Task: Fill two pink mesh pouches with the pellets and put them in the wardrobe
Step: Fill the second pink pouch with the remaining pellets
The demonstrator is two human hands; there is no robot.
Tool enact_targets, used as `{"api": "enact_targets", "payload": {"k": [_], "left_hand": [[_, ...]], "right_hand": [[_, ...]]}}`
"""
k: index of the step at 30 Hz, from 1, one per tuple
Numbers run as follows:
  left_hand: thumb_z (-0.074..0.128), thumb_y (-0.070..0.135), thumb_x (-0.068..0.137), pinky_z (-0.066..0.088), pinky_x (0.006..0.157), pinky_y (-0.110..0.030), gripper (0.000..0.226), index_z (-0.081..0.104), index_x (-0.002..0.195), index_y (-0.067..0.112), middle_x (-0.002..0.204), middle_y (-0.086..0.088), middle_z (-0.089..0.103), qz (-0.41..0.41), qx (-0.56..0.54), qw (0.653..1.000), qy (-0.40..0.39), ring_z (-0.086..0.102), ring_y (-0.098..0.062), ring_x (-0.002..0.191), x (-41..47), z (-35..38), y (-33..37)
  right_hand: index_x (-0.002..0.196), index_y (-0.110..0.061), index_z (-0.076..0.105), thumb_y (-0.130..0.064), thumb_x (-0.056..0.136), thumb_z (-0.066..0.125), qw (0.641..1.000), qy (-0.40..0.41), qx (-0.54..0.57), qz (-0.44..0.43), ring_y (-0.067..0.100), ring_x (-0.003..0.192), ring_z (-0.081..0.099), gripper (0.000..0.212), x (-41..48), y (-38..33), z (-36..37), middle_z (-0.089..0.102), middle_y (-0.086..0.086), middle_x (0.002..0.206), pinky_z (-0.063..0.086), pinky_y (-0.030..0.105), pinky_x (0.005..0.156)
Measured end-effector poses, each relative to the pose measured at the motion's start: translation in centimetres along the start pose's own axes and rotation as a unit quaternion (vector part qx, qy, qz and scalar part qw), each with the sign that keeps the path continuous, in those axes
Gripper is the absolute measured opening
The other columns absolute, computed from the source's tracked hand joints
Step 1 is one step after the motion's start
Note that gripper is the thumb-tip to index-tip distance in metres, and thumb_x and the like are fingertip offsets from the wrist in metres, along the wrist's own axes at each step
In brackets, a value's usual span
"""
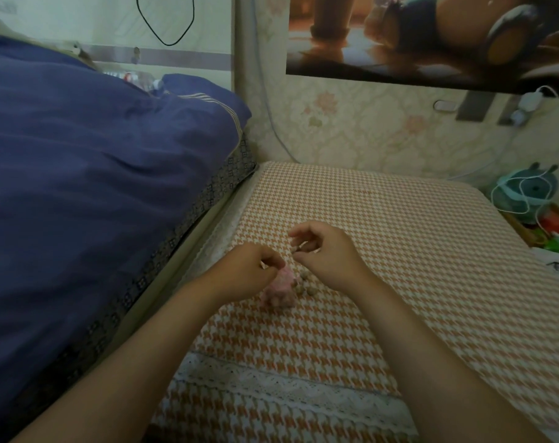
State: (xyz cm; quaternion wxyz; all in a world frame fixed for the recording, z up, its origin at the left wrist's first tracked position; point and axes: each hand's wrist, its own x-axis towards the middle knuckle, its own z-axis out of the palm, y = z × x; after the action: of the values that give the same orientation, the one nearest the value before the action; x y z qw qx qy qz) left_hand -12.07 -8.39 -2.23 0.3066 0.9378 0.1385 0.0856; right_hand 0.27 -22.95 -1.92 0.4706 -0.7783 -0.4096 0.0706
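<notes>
Matt woven cloth cover [383, 251]; mesh pouch [283, 287]

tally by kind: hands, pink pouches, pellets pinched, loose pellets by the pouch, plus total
hands: 2 (left hand, right hand)
pink mesh pouch: 1
pinched pellet: 1
loose pellets: at least 3, blurred
total: at least 7

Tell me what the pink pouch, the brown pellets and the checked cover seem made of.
Pink pouch: soft, thin fabric, probably mesh; it crumples limply. Pellets: small, matt, brownish lumps; material too small to tell. Checked cover: matt woven cloth, houndstooth pattern, lace trim.
</notes>
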Motion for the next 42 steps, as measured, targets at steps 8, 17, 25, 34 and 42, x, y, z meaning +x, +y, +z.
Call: {"api": "enact_targets", "payload": {"k": [8,17,25,34,42], "left_hand": [[0.060,0.019,0.090,0.051,0.073,-0.028,0.013,0.070,0.088,0.028,0.081,0.011,0.065,-0.004,-0.008,1.000,0.011,0.062,-0.009,0.078,-0.1,0.0,-0.2],[0.058,0.016,0.092,0.042,0.069,-0.010,0.025,0.072,0.112,0.021,0.097,0.013,0.066,-0.011,-0.033,0.999,0.001,0.056,0.007,0.079,0.0,-0.5,-0.7],[0.065,0.020,0.090,0.048,0.065,-0.015,0.022,0.071,0.111,0.023,0.086,0.022,0.062,-0.014,-0.062,0.998,-0.012,0.058,0.008,0.070,0.1,-0.4,-1.0],[0.066,0.030,0.091,0.046,0.067,-0.014,0.023,0.071,0.113,0.027,0.089,0.026,0.061,-0.009,-0.049,0.999,-0.004,0.060,0.005,0.073,0.2,-0.1,-0.8],[0.066,0.028,0.090,0.048,0.066,-0.016,0.022,0.072,0.111,0.026,0.091,0.022,0.065,-0.017,-0.053,0.998,-0.001,0.061,0.002,0.075,0.3,0.1,-0.7]], "right_hand": [[0.100,-0.037,0.070,-0.018,0.076,0.083,0.994,-0.061,-0.072,-0.049,0.006,0.077,0.065,0.033,-1.3,-2.0,0.7,0.071,-0.020,0.091,0.056,0.021,0.071],[0.102,-0.034,0.074,-0.020,0.088,0.074,0.998,-0.006,-0.056,-0.003,0.002,0.073,0.063,0.020,-0.2,0.4,0.3,0.071,-0.018,0.095,0.052,0.017,0.070],[0.127,-0.031,0.066,-0.024,0.096,0.062,0.965,-0.107,-0.238,0.038,0.010,0.110,0.062,0.032,0.0,3.8,0.4,0.064,-0.009,0.131,0.051,0.035,0.099],[0.115,-0.022,0.075,-0.020,0.093,0.064,0.956,-0.112,-0.268,0.042,0.017,0.103,0.067,0.024,0.5,5.6,1.7,0.071,0.001,0.115,0.052,0.029,0.089],[0.102,-0.021,0.074,-0.023,0.091,0.067,0.956,-0.104,-0.271,0.048,0.015,0.089,0.065,0.013,0.4,5.9,1.0,0.071,-0.001,0.099,0.052,0.030,0.080]]}}
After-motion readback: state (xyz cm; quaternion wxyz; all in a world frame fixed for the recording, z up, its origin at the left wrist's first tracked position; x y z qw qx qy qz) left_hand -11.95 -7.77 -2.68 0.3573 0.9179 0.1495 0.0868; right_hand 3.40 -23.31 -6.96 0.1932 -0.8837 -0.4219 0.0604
